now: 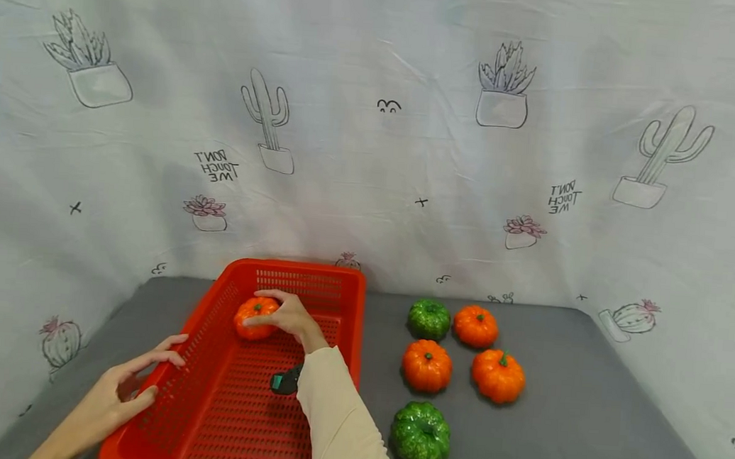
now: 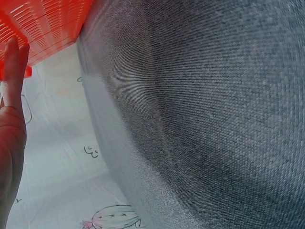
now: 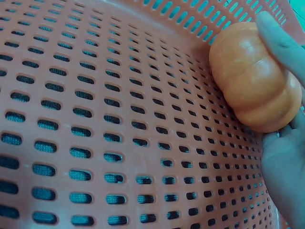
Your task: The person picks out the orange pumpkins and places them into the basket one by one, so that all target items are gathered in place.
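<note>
Inside bskt (image 1: 352,314), R hand (image 1: 291,315) grips orange pumpkin (image 1: 251,314); L hand (image 1: 110,393), fingers spread, on rim (image 1: 203,309).

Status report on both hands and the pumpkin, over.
Right hand gripping orange pumpkin inside red basket. Left hand at basket's rim. No obstruction visible.

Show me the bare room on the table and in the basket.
The grey table is bare right of the rightmost orange pumpkin and the front green pumpkin. In the red basket, the near floor is free left of the right sleeve. Crowded: the basket's far left, where the right hand grips another pumpkin, and among the five table pumpkins.
</note>
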Motion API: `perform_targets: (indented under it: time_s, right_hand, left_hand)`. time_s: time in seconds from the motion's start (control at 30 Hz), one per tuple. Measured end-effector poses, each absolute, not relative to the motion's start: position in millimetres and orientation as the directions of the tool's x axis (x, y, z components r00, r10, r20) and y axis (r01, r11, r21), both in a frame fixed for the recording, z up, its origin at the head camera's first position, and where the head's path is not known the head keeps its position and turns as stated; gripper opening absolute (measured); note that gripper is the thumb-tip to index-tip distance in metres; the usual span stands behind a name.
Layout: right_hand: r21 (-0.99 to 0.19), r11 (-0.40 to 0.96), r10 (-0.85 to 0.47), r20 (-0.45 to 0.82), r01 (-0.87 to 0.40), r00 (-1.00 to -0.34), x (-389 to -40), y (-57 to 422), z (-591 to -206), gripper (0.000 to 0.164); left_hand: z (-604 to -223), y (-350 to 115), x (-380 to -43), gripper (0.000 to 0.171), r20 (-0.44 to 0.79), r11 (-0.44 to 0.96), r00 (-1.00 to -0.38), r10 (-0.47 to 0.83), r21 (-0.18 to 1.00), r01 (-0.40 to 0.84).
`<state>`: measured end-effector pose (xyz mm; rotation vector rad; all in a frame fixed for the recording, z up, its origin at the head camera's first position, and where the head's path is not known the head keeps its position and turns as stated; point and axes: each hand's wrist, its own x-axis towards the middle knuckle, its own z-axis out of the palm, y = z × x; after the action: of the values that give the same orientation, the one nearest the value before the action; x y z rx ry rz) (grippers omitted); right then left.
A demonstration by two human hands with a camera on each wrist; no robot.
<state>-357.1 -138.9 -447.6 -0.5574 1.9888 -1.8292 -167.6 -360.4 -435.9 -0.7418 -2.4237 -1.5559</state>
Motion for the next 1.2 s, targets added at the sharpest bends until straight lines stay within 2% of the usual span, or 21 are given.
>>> perform_targets:
  time_s: [0.23,0.5,0.67,0.87,1.2]
  right_hand:
    - [-0.994,0.1,-0.53,-0.019,-0.04,-0.847,-361.3,-128.2,-445.0,0.057]
    - [-0.989,0.146,-0.54,-0.067,-0.016,-0.839,-350.8,-131.8,-451.9,0.061]
    - [-0.973,0.219,-0.531,-0.057,-0.072,-0.845,-349.2,-137.2,-443.1,0.063]
    - [-0.957,0.271,-0.551,-0.063,-0.107,-0.832,-354.9,-135.7,-433.0,0.059]
    - [-0.975,0.201,-0.556,-0.039,-0.09,-0.83,-355.2,-132.3,-434.5,0.057]
  left_hand:
    - [-441.8,-353.2,-178.2,0.039,0.444,0.251,-0.823,0.355,0.802,0.542]
    - [-447.0,-358.8,-169.9,0.038,0.406,0.278,-0.848,0.341,0.818,0.504]
    - [-439.3,-370.5,-168.7,0.043,0.405,0.326,-0.847,0.346,0.794,0.513]
    - [-439.7,-371.5,-169.9,0.041,0.399,0.293,-0.845,0.357,0.811,0.507]
    - [-439.0,-365.7,-169.9,0.04,0.441,0.315,-0.827,0.348,0.776,0.546]
